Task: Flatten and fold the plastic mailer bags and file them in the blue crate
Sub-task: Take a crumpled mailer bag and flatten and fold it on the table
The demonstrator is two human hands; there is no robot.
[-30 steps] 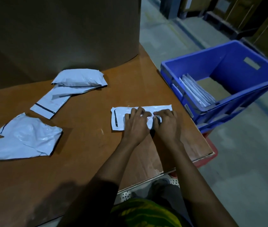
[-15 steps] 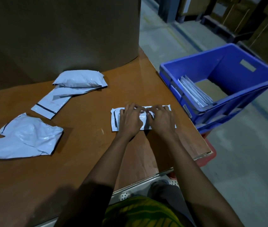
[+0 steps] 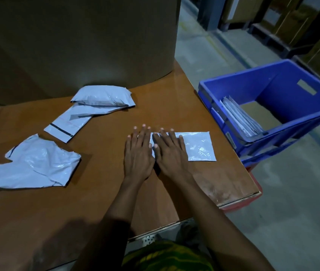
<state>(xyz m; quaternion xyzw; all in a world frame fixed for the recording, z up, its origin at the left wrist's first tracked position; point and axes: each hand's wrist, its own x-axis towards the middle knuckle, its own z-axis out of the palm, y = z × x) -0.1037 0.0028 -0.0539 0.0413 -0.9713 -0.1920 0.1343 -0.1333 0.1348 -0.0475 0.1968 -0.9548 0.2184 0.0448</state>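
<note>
Wooden table [image 3: 100, 192], left hand [image 3: 138, 153] and right hand [image 3: 169, 153] pressed flat, half-hiding folded mailer [image 3: 200, 147]

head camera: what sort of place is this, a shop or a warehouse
Most likely a warehouse packing station: stacked cartons behind, a bare concrete floor, and a blue crate holding filed mailer bags beside a wooden worktable.

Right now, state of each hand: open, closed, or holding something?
Left hand: open, fingers straight, flat at the left edge of the folded white plastic mailer bag.
Right hand: open, pressing that bag flat.
</note>
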